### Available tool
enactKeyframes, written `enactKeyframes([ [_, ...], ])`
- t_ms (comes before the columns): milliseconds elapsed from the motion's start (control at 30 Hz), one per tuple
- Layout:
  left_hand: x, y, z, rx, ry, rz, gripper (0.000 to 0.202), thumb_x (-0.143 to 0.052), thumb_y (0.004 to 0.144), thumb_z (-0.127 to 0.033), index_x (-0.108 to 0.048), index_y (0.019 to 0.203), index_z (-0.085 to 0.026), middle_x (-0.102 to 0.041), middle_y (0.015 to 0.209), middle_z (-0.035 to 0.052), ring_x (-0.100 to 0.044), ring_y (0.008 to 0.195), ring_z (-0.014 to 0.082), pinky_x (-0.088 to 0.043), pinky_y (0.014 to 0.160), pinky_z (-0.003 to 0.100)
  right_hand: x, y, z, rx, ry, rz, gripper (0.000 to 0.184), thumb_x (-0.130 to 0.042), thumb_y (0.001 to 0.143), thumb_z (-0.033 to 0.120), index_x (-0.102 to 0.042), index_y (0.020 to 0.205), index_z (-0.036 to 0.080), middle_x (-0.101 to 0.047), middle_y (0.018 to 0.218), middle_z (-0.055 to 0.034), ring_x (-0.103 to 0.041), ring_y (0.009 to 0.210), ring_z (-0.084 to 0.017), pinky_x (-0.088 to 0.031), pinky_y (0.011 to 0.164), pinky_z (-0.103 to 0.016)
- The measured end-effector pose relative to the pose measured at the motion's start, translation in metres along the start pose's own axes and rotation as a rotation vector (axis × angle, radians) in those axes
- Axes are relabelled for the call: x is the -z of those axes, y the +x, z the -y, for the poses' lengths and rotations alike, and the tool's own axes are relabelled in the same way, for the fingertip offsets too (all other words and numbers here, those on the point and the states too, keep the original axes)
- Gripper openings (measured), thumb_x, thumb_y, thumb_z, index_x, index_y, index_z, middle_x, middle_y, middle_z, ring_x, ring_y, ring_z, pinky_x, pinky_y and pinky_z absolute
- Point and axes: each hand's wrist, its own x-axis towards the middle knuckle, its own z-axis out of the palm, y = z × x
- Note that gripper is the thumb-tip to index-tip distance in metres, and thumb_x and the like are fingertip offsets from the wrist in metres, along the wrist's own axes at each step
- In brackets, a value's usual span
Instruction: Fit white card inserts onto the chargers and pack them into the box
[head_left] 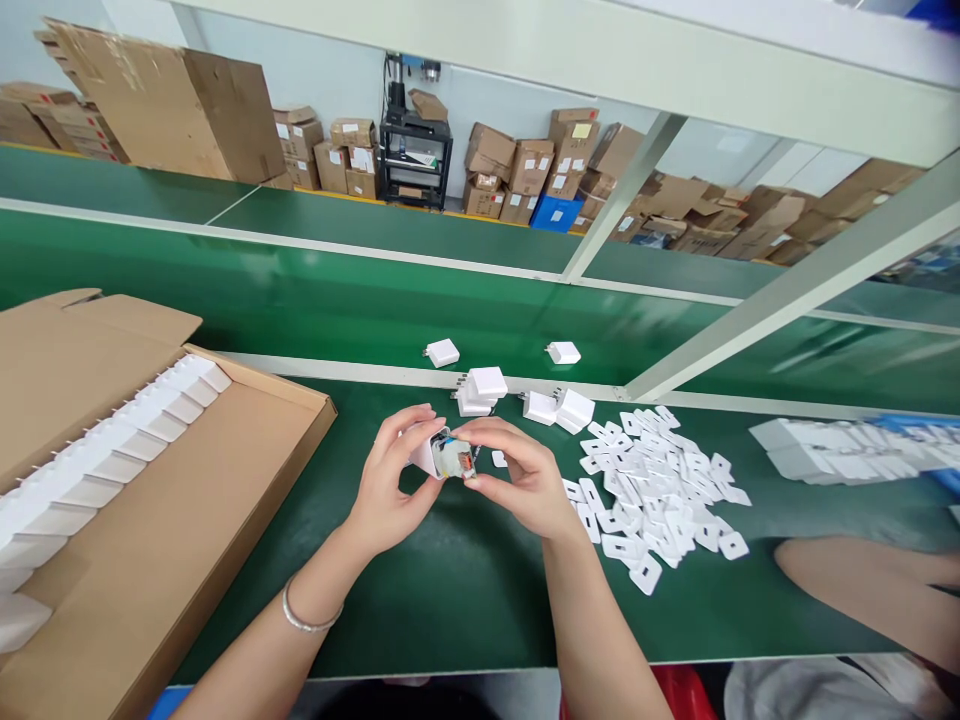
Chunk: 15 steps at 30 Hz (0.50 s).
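Between both hands, above the green bench, is a white charger housing (424,457) with a circuit board (456,459) partly out of its open end. My left hand (391,478) is closed around the housing, thumb below and fingers on top. With thumb and forefinger, my right hand (521,472) pinches the outer end of the circuit board. Just beyond the hands stand white plug chargers (487,382), some stacked. To the right of my right hand lies a loose pile of flat white covers (660,485), each with a small slot.
At left an open cardboard box (247,500) holds a row of white chargers (97,465). More white housings (832,450) lie at far right, near another person's arm (862,590). A slanted metal post (750,310) rises behind the pile. Cartons (532,165) stand beyond the bench.
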Motion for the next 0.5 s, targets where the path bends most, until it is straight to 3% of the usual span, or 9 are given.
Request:
enactKeyframes([
  [500, 0.0011, 0.0011, -0.0022, 0.096, 0.009, 0.058, 0.061, -0.07, 0.09, -0.018, -0.05, 0.146, -0.031, -0.056, 0.135, 0.0105, -0.059, 0.124, 0.0252, -0.054, 0.101, 0.04, -0.0009, 0.0004, -0.0044, -0.105, 0.082, -0.052, 0.042, -0.074, 0.09, 0.025, -0.067, 0.131, 0.034, -0.066, 0.128, -0.0046, -0.06, 0.12, -0.022, -0.053, 0.102, -0.041],
])
